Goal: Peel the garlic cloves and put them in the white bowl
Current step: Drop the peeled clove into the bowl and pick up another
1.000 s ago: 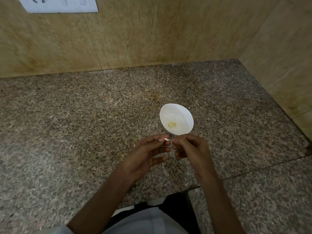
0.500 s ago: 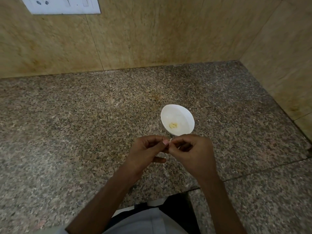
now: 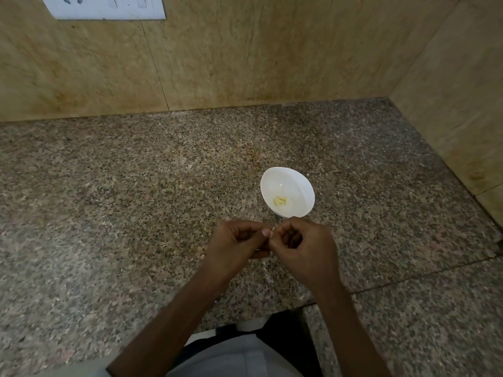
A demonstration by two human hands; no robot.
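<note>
Dim, warm, even light; soft overall blur, wide-angle bending at the edges.

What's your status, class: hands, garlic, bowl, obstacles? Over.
Left hand and right hand both pinch one clove, mostly hidden. White bowl just beyond, peeled garlic inside. Nothing between hands and bowl.

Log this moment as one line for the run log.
stage: peeling | left hand: pinches garlic clove | right hand: pinches same clove, mostly hidden | white bowl: peeled garlic inside

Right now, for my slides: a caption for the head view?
Left hand and right hand pinch a clove near a white bowl holding peeled garlic.
</note>
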